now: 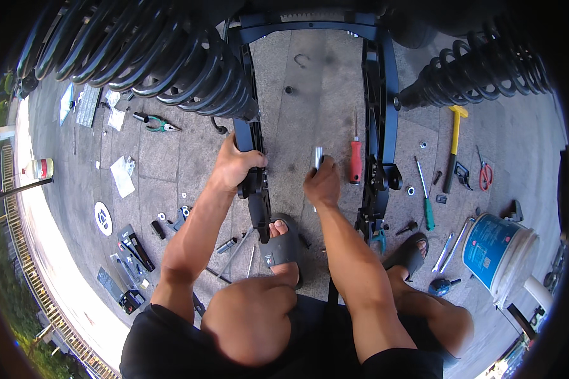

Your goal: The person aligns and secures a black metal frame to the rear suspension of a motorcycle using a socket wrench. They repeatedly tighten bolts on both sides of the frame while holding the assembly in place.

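My left hand (232, 165) is wrapped around the left black metal arm (249, 136) of a frame, its thumb lying across the arm's inner side. Between the frame's two arms, my right hand (322, 184) is closed on a bright silver rod (318, 152), whose upper end sticks out above the fingers. My fingers hide the rod's middle, so its exact kind cannot be made out. Right of that hand, a red-handled screwdriver (355, 161) stands or leans beside the right frame arm (372, 120); I cannot tell which.
Large black coil springs (164, 60) overhang the upper left, with another spring (480, 69) at upper right. On the paving lie green-handled pliers (161, 125), a yellow hammer (455, 136), a green screwdriver (428, 211) and red-handled scissors (485, 175). A blue-and-white bucket (496, 249) stands at right.
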The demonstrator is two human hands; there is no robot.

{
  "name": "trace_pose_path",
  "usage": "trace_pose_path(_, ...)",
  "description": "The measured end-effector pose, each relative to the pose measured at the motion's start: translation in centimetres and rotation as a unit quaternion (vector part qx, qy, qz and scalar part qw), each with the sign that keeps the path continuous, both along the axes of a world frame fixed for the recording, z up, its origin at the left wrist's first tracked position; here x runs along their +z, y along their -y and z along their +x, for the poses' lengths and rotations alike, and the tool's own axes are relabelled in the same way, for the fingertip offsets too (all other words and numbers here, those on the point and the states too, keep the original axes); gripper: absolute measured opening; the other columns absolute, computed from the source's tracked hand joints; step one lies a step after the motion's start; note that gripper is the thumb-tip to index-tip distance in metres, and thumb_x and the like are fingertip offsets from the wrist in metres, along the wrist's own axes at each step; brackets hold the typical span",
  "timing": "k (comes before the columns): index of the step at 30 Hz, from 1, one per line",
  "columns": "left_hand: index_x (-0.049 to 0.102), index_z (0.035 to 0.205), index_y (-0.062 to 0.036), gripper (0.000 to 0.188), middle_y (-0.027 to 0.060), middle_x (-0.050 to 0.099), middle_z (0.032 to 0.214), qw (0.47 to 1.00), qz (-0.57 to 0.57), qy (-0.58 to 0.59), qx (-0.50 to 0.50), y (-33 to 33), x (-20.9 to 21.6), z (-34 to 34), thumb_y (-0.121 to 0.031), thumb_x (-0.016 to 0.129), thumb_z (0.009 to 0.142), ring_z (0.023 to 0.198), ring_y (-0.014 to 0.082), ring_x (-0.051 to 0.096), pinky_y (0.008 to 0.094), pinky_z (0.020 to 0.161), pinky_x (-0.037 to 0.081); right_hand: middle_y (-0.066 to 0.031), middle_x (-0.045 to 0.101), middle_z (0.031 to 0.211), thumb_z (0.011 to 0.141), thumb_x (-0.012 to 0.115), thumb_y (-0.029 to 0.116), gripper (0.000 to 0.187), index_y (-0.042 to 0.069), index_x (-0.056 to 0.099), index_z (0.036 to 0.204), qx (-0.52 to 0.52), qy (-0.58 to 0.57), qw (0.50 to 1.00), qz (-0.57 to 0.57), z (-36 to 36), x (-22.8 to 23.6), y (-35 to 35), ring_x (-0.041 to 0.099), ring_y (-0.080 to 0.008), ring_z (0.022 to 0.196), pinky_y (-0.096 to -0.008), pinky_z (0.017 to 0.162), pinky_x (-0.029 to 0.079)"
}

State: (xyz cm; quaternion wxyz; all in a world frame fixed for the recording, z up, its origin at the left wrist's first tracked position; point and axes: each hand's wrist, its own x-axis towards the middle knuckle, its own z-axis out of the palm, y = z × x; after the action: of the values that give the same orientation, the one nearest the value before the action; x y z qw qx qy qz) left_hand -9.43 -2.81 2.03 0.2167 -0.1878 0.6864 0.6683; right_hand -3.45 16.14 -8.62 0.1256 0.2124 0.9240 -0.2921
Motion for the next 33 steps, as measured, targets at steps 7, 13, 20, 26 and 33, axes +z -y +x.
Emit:
trace_pose_path(7,0.052,0.11,0.0048,0.056,0.0065,0.059,0.085,1.0,0.03,-0.003,-0.001,-0.1,-0.6,0.0,0.001,0.073,0.058,0.076,0.0183,0.06,0.032,0.072,0.051,-0.0132,0.066,0.089,0.093,0.065,0.017,0.027,-0.006,0.058,0.107,-0.068,-0.141,0.854,-0.496,-10.9,16.7,-3.7,0.065,-0.0202,0.07,-0.0322,0.061,0.054)
trace_pose_path(13,0.052,0.11,0.0048,0.056,0.0057,0.058,0.086,1.0,0.014,0.0,0.007,-0.4,-0.7,0.1,0.0,0.074,0.059,0.076,0.018,0.059,0.0316,0.073,0.05,-0.0142,0.068,0.106,0.091,0.052,0.016,0.025,0.005,0.062,0.11,-0.181,-0.154,0.845,-0.479,-22.8,19.6,0.3,0.066,-0.0283,0.098,-0.0432,0.077,0.053)
trace_pose_path(20,0.052,0.11,0.0041,0.055,0.0049,0.057,0.086,1.0,0.017,0.003,0.017,-0.7,-0.4,0.3,0.0,0.073,0.059,0.076,0.0175,0.058,0.0314,0.073,0.05,-0.018,0.065,0.115,0.087,0.058,0.014,0.041,0.002,0.051,0.126,-0.331,-0.276,0.781,-0.452,-27.9,18.9,2.1,0.066,-0.0301,0.098,-0.0417,0.08,0.053)
trace_pose_path(26,0.052,0.11,0.0041,0.054,0.0052,0.057,0.086,1.0,0.017,0.004,0.022,-0.8,-0.3,0.3,0.001,0.073,0.06,0.076,0.0175,0.058,0.0317,0.073,0.05,-0.0139,0.068,0.11,0.087,0.059,0.015,0.034,0.004,0.059,0.119,-0.28,-0.201,0.851,-0.397,-29.8,17.7,2.1,0.067,-0.0267,0.097,-0.0398,0.083,0.053)
trace_pose_path(33,0.052,0.111,0.0049,0.055,0.0056,0.058,0.086,0.999,0.025,0.002,0.021,-0.8,-0.5,0.3,0.001,0.073,0.06,0.076,0.0178,0.059,0.0318,0.072,0.051,-0.0075,0.073,0.102,0.093,0.054,0.026,0.025,0.008,0.071,0.101,0.18,-0.082,0.972,0.126,-32.3,15.5,0.4,0.068,-0.016,0.1,-0.0325,0.081,0.052)
